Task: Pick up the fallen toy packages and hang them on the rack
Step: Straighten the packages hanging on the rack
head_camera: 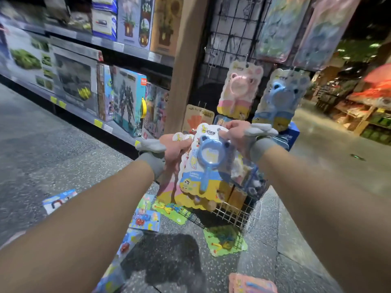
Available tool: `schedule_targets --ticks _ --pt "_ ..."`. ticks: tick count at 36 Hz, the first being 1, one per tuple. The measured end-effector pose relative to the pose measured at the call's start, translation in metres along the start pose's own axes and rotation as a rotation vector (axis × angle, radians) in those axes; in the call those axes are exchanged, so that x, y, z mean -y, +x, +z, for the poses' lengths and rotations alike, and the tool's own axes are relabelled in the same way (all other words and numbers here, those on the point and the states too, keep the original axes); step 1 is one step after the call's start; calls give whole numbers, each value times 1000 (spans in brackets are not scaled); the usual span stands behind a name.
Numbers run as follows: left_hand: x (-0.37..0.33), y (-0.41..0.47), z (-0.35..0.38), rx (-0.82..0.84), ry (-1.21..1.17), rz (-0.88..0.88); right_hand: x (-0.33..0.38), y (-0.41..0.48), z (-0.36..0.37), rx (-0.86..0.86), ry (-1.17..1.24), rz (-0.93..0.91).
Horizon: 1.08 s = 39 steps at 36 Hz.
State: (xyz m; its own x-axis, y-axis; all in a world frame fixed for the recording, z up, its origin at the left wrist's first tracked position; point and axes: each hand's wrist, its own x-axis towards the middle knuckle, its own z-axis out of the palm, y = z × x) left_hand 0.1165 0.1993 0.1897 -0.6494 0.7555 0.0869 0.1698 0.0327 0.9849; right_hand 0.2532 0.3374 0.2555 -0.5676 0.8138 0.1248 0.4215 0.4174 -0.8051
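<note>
- Right hand (234,136): fingers curled over the top edge of the blue magnifier package (205,166), pinching it near its hang hole.
- Left hand (175,149): grips the left edge of the stack, fingers wrapped round the pink-backed package (168,187) behind the blue one. How many cards are in the stack cannot be told.
- Held stack: raised in front of the body, below the rack's hooks, tilted, above the wire basket (232,212).
- Wire rack (232,39): black grid beside the wooden post (184,70). One pink hanging package (241,89) and one blue hanging package (281,98) are already on hooks, and bare grid shows above them.
- Fallen packages on the floor: blue card (146,216) near the basket, green card (226,242) partly under it, white-and-blue card (57,199) well apart to the left, pink card (251,284) near the bottom edge.
- Shelf boxes (127,96): on the left, not part of the task.
- Risk, slipping: the glossy cards are held only by their edges, so peeling the front one off could let the rear ones slide out and drop.
- Risk, missed hook: the hang hole is small and partly covered by the right fingers, so the card may catch, bend or fall.
- Risk, knock-off: reaching up could brush the hung packages and unhook them.
- Risk, underfoot: the cards lie close by, and a step could crush them.
</note>
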Motion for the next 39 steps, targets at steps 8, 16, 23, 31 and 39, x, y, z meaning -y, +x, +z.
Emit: schedule_targets --ticks 8,16,23,31,39 --pt "-45 29 31 34 201 73 -14 12 -72 -98 37 8" --pt "-108 57 54 22 204 188 -9 14 -130 -287 65 -45" --pt "-125 70 69 -15 216 236 15 31 -152 -390 52 -128" --pt "-151 74 65 -27 304 309 35 46 -173 -527 21 -237" --pt "-156 78 54 -26 337 313 53 60 -178 -609 -110 -241"
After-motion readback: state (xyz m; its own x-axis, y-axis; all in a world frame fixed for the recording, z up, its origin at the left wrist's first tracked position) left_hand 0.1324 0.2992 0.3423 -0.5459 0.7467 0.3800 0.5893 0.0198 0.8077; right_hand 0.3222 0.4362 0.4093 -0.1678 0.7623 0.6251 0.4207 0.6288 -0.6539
